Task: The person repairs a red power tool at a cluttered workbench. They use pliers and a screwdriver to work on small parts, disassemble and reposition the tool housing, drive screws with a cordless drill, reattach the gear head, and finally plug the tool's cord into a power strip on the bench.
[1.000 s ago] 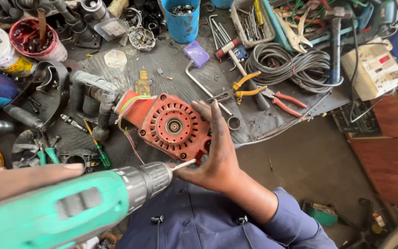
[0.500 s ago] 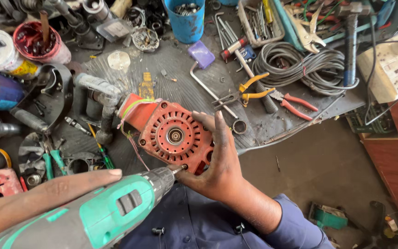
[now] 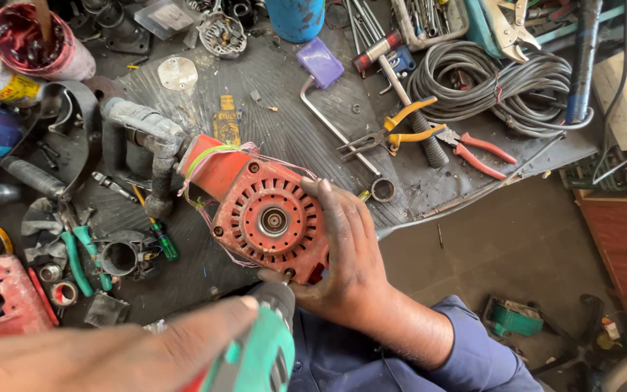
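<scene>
My right hand (image 3: 350, 250) wraps its fingers closed around the rim of the red alternator housing (image 3: 270, 218), holding it face up just above the ribbed black rubber mat (image 3: 284, 123) at the bench edge. The housing is cast metal, round, with slotted vents around a shiny centre shaft, and thin wires trail off its back. My left hand (image 3: 110, 352) is closed on the green cordless drill (image 3: 255, 356), whose dark chuck meets the housing's lower edge; the bit itself is hidden there. At top left, a red tin (image 3: 34, 40) holds small dark parts and a rod. A blue cup (image 3: 295, 16) is cut off, contents unseen. A wire tray (image 3: 429, 20) holds metal tools. Yellow-handled pliers (image 3: 393, 131) lie beside coiled grey cable (image 3: 502, 80).
</scene>
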